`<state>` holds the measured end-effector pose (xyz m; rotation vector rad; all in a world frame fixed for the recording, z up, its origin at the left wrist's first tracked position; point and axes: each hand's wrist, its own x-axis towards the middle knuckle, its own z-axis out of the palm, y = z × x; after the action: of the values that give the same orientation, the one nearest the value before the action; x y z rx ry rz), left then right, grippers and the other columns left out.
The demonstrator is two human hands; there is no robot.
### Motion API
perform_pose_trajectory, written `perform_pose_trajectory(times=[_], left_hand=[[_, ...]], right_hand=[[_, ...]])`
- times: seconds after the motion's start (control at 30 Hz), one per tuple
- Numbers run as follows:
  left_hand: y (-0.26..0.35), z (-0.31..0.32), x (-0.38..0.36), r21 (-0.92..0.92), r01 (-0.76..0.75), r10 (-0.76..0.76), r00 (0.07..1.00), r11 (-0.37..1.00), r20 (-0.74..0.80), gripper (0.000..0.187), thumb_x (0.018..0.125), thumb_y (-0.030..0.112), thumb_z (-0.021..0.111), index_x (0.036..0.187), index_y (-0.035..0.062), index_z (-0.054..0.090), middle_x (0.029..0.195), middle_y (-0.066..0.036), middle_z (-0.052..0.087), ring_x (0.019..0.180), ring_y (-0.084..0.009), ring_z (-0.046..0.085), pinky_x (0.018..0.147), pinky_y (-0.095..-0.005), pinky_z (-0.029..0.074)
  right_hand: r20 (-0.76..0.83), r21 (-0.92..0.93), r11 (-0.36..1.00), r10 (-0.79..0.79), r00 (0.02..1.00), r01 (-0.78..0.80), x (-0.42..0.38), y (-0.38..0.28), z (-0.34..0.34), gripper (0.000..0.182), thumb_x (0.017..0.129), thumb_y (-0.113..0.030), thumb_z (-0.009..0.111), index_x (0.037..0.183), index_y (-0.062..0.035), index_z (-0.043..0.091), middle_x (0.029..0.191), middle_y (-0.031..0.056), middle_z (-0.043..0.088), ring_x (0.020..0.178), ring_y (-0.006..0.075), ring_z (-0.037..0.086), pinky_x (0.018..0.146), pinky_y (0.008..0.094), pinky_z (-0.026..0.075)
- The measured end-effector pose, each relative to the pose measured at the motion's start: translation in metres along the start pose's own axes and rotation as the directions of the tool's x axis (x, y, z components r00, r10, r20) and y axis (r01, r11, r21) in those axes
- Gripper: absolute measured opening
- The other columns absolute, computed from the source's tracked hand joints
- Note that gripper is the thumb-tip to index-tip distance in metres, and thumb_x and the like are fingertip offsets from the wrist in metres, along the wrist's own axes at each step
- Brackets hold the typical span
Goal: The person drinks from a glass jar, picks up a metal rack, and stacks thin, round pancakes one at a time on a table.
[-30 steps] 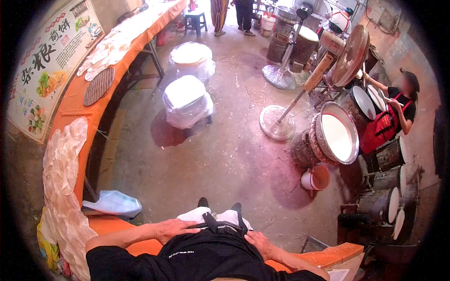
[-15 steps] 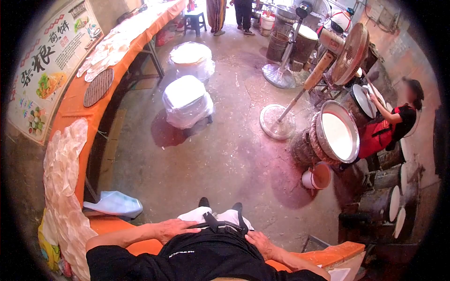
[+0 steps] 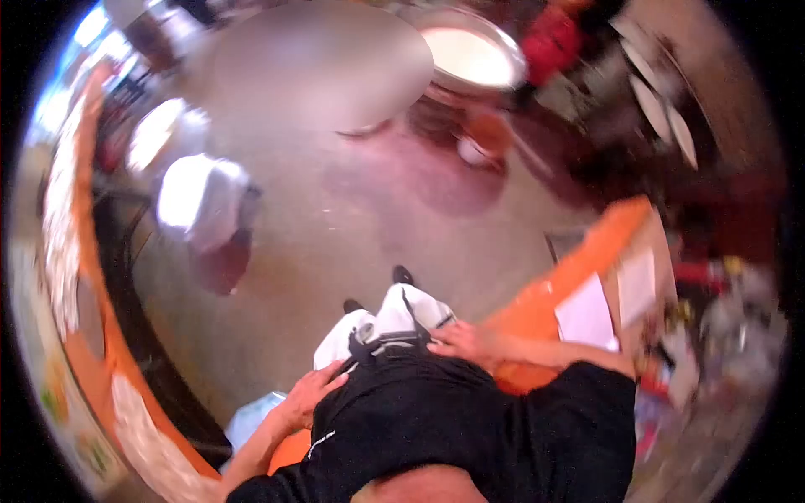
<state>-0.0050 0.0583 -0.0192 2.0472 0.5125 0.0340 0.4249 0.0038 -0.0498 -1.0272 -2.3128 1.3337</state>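
1. Black shirt (image 3: 436,436), nearest the lens; a short white print at its left hem, too blurred to read.
2. Left hand (image 3: 307,396), flat on the shirt's hem at the waist; fingers loosely spread, gripping nothing.
3. Right hand (image 3: 459,338), resting at the other side of the waist, touching the dark strap (image 3: 387,339); fingers laid out flat and slightly apart, nothing clasped.
4. Dark strap, crossing the white trousers (image 3: 377,323) between the two hands; two dark shoe tips just beyond.
5. Orange counter (image 3: 549,298), just right of the right hand; white paper sheets (image 3: 587,318) lie on it, any writing unreadable.
6. Pale blue bag (image 3: 251,419), low at left, beside the left forearm.
7. Long orange table (image 3: 80,327), curving up the left edge; pale sheets along its top, smeared by motion.
8. Bare concrete floor (image 3: 352,218), with a white wrapped bundle (image 3: 197,197) standing on it at left.
9. Round pan of white liquid (image 3: 470,59), far top; red blur beside it, not identifiable.
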Motion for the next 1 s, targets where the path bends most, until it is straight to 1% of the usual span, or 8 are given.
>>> perform_pose_trajectory(times=[0.03, 0.1, 0.23, 0.6, 0.7, 0.8, 0.83, 1.0], left_hand=[[-0.006, -0.004, 0.002, 0.060, -0.002, 0.000, 0.999, 0.998, 0.046, 0.085, 0.074, 0.035, 0.073, 0.147, 0.0146, 0.034, 0.150, -0.027, 0.035, 0.124, -0.0457, 0.049, 0.098, -0.0508, 0.042], [-0.013, -0.017, 0.012, 0.044, -0.098, 0.094, 0.992, 0.994, 0.085, 0.084, 0.076, 0.034, 0.071, 0.148, 0.0146, 0.034, 0.148, -0.029, 0.036, 0.120, -0.0464, 0.051, 0.095, -0.0509, 0.043], [-0.044, -0.028, 0.021, 0.031, -0.268, 0.259, 0.951, 0.963, 0.170, 0.081, 0.078, 0.033, 0.068, 0.149, 0.0145, 0.033, 0.147, -0.032, 0.037, 0.116, -0.0484, 0.054, 0.090, -0.0513, 0.045], [-0.029, -0.058, 0.083, -0.032, -0.342, 0.326, 0.856, 0.939, 0.400, 0.068, 0.087, 0.024, 0.060, 0.148, 0.0073, 0.034, 0.143, -0.037, 0.038, 0.113, -0.0506, 0.056, 0.090, -0.0526, 0.047], [-0.022, -0.054, 0.110, -0.025, -0.347, 0.324, 0.847, 0.938, 0.422, 0.067, 0.087, 0.020, 0.060, 0.147, 0.0072, 0.034, 0.143, -0.036, 0.039, 0.111, -0.0498, 0.057, 0.087, -0.0516, 0.049], [-0.025, -0.047, 0.137, -0.016, -0.357, 0.324, 0.829, 0.934, 0.456, 0.065, 0.088, 0.015, 0.059, 0.147, 0.0086, 0.034, 0.143, -0.036, 0.039, 0.111, -0.0493, 0.058, 0.086, -0.0514, 0.051], [-0.022, -0.044, 0.144, -0.003, -0.369, 0.328, 0.823, 0.929, 0.463, 0.064, 0.088, 0.014, 0.059, 0.147, 0.0091, 0.033, 0.143, -0.035, 0.039, 0.111, -0.0492, 0.058, 0.086, -0.0514, 0.051], [0.006, -0.036, 0.185, 0.159, -0.464, 0.322, 0.786, 0.872, 0.527, 0.057, 0.092, 0.008, 0.054, 0.145, 0.0104, 0.034, 0.144, -0.033, 0.040, 0.113, -0.0496, 0.057, 0.091, -0.0520, 0.050]], right_hand=[[-0.091, -0.100, 0.976, -0.201, 0.975, 0.192, -0.010, -0.002, 0.000, 0.095, 0.071, -0.052, 0.072, 0.149, -0.0111, 0.036, 0.144, 0.0281, 0.042, 0.126, 0.0411, 0.049, 0.099, 0.0531, 0.038], [-0.094, -0.147, 0.980, -0.146, 0.985, 0.131, -0.021, -0.017, 0.012, 0.127, 0.051, -0.044, 0.084, 0.156, -0.0142, 0.018, 0.150, 0.0289, 0.032, 0.131, 0.0400, 0.044, 0.099, 0.0539, 0.035], [-0.198, -0.177, 0.984, -0.027, 0.980, -0.008, -0.039, -0.049, 0.049, 0.134, 0.047, -0.042, 0.089, 0.156, -0.0119, 0.017, 0.150, 0.0305, 0.029, 0.129, 0.0421, 0.045, 0.098, 0.0518, 0.036], [-0.578, -0.160, 0.919, 0.208, 0.789, -0.359, -0.113, -0.096, 0.077, 0.087, 0.071, -0.042, 0.077, 0.144, -0.0093, 0.042, 0.137, 0.0298, 0.044, 0.118, 0.0444, 0.053, 0.092, 0.0527, 0.046], [-0.755, -0.001, 0.716, 0.457, 0.470, -0.698, -0.190, -0.060, 0.063, 0.071, 0.077, -0.039, 0.076, 0.134, -0.0043, 0.052, 0.127, 0.0231, 0.055, 0.116, 0.0395, 0.056, 0.094, 0.0494, 0.048], [-0.834, 0.548, 0.366, 0.307, -0.458, -0.752, -0.297, -0.002, 0.065, 0.047, 0.080, -0.025, 0.080, 0.117, -0.0032, 0.061, 0.117, 0.0141, 0.063, 0.109, 0.0275, 0.059, 0.091, 0.0397, 0.050], [-0.684, 0.705, 0.485, 0.270, -0.678, -0.518, -0.348, 0.022, 0.066, 0.042, 0.081, -0.021, 0.079, 0.114, -0.0025, 0.062, 0.108, 0.0104, 0.067, 0.101, 0.0221, 0.062, 0.087, 0.0356, 0.051], [-0.264, 0.898, 0.399, 0.150, -0.953, -0.186, -0.497, -0.024, 0.039, 0.049, 0.076, -0.044, 0.079, 0.098, -0.0017, 0.072, 0.095, 0.0099, 0.071, 0.095, 0.0208, 0.065, 0.085, 0.0340, 0.049]])
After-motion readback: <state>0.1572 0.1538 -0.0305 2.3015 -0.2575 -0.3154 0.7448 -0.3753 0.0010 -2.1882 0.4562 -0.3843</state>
